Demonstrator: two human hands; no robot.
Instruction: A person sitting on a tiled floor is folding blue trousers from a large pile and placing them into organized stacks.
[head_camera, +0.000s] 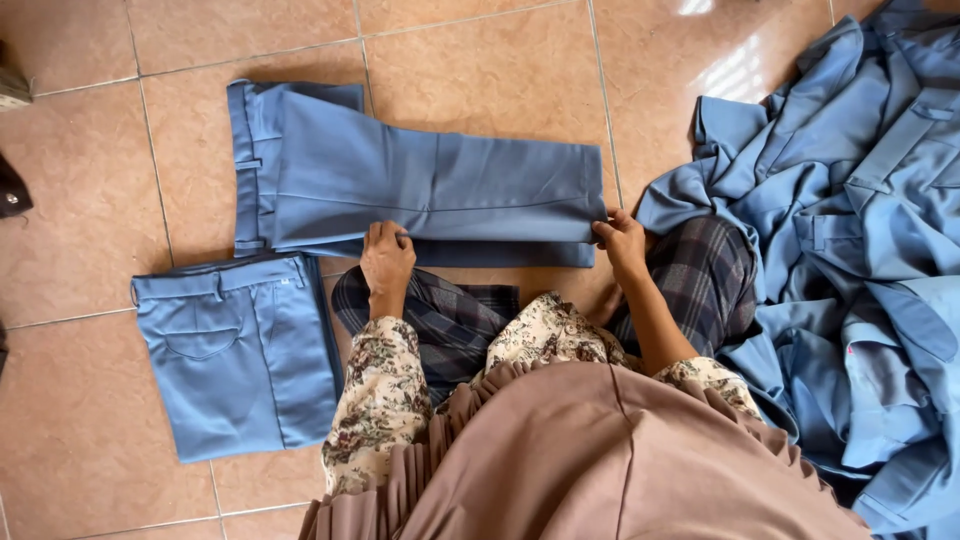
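Both hands pinched the near edge of blue trousers on the tiled floor.
Left hand (386, 258) and right hand (622, 243) gripped the half-folded trousers (430, 185); uneven pulling risked skewing the layers, judging by the edges.

- Floor (480, 60) of glossy, mottled peach-tan tiles with thin pale grout lines fills the frame.
- Bright window-like glare (735, 70) reflects off the tiles at upper right.
- Dark objects (12, 188) sit at the left edge, too cropped to identify.
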